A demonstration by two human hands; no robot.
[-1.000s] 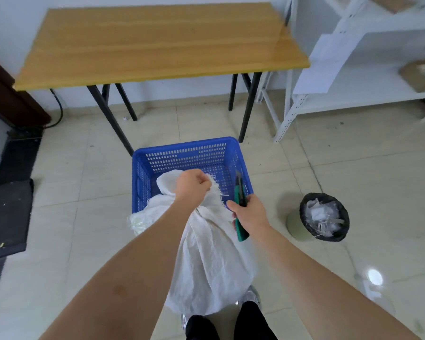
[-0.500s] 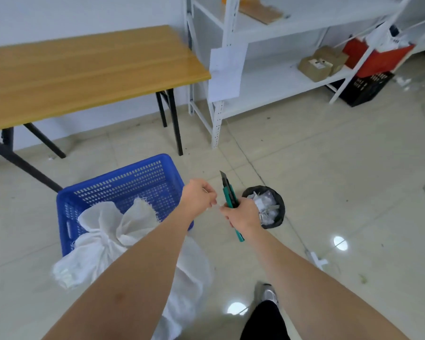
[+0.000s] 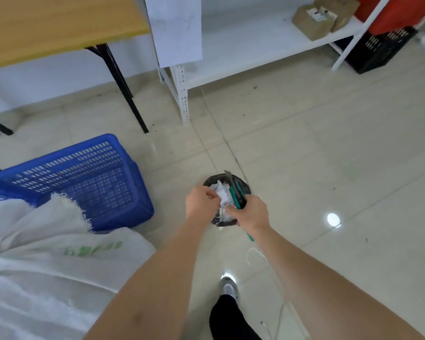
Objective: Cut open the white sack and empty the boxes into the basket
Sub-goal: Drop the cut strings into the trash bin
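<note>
Landmark: small black-lined waste bin (image 3: pixel 243 186) on the tiled floor, holding white scraps. Left hand (image 3: pixel 199 203): directly above the bin's near-left rim, fingers curled and pinching pale threads or scraps; exactly what they are cannot be told. Right hand (image 3: pixel 251 212): above the bin's near-right rim, fingers wrapped round a green utility knife (image 3: pixel 235 192), blade end pointing away over the bin, handle tail showing below the wrist. Blue basket (image 3: pixel 88 177): plastic, perforated walls, on the floor to the left of the bin, apart from it. White sack (image 3: pixel 42 261): woven, green print, frayed top edge, left and nearer than the bin, its top leaning against the basket's near wall. Boxes: not visible. Wooden table (image 3: pixel 47 25) and white shelving (image 3: pixel 255 40) with cardboard cartons (image 3: pixel 312 22): beyond the bin.
</note>
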